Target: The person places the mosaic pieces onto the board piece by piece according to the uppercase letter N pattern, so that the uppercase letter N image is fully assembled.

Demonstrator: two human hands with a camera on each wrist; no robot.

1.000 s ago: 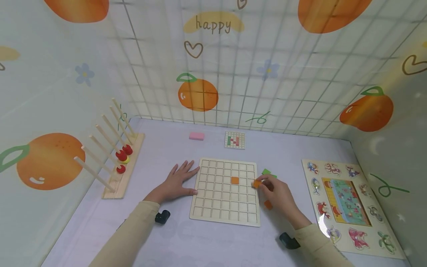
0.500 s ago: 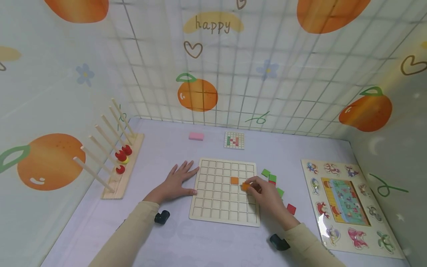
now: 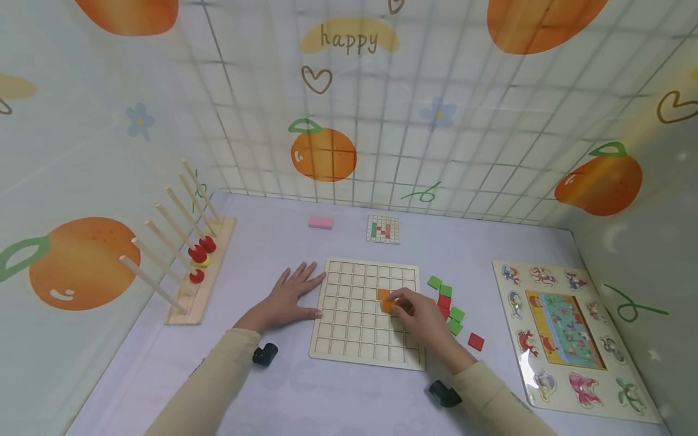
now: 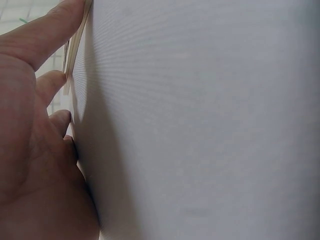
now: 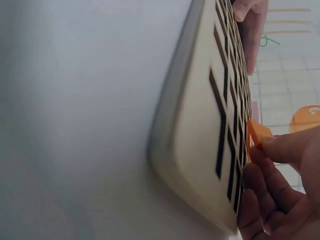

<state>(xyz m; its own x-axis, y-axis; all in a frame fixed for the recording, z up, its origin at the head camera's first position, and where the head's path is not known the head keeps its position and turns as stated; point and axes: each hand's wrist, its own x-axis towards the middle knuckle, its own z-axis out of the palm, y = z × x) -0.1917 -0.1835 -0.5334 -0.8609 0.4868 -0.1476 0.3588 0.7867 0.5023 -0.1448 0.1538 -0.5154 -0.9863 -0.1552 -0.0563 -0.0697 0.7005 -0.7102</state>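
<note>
A wooden grid board [image 3: 349, 339] lies flat on the table, its squares marked by grooves. One orange tile [image 3: 384, 294] sits in a square right of the board's middle. Just below it, my right hand [image 3: 422, 318] pinches a second orange tile [image 5: 258, 132] between thumb and finger, tilted over the board in the right wrist view. My left hand [image 3: 291, 298] lies with spread fingers on the table, thumb and index fingertip touching the board's left edge. Loose green tiles [image 3: 434, 282] and red tiles [image 3: 476, 341] lie right of the board.
A small pattern card [image 3: 383, 229] and a pink block [image 3: 321, 223] lie behind the board. At left stands a wooden peg rack [image 3: 209, 290] with upright rods and beads. A picture puzzle board [image 3: 567, 330] lies at right.
My right hand has carried the orange tile leftward from the board's right edge to beneath the placed orange tile, uncovering the loose tiles. My left hand has stayed still.
</note>
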